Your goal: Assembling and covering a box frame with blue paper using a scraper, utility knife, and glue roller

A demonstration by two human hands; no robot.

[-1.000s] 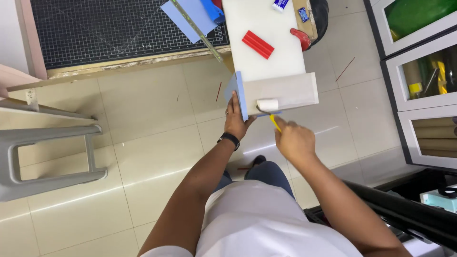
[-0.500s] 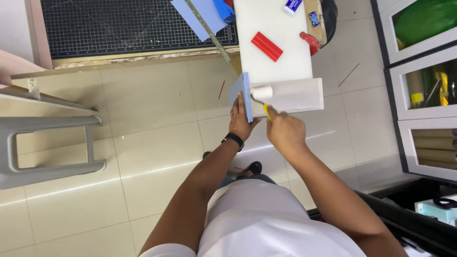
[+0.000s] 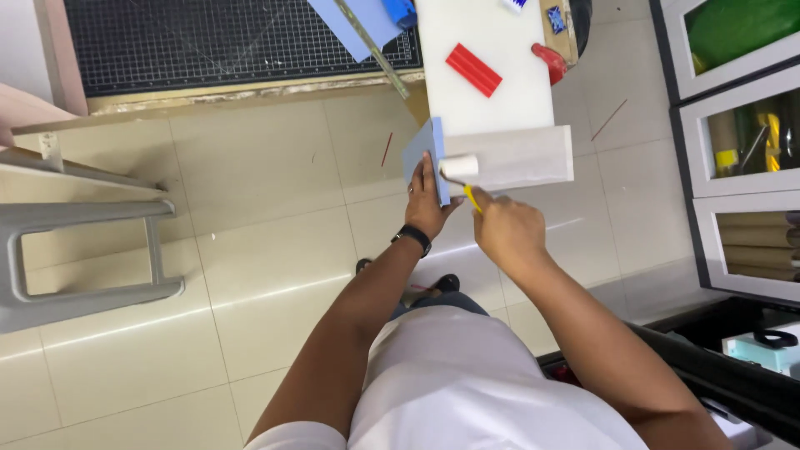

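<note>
My left hand (image 3: 429, 204) presses flat against a light blue foam panel (image 3: 423, 154) that stands on edge against the end of a white box-like piece (image 3: 533, 154). My right hand (image 3: 508, 229) grips the yellow handle of a small paint roller (image 3: 458, 168). The roller's white sleeve lies on the white piece right beside the blue panel. The white piece sits at the near end of a white board (image 3: 483, 100) that juts out from the workbench.
A red ridged block (image 3: 473, 70) lies on the white board. A black cutting mat (image 3: 233, 37) with a blue sheet (image 3: 354, 25) and a metal ruler (image 3: 375, 52) lies behind. A grey plastic stool (image 3: 83, 250) stands left; shelving with rolls (image 3: 750, 150) stands right.
The view has shifted slightly. The roller has moved left along the white piece toward the blue panel, and my left hand stays on the panel.
</note>
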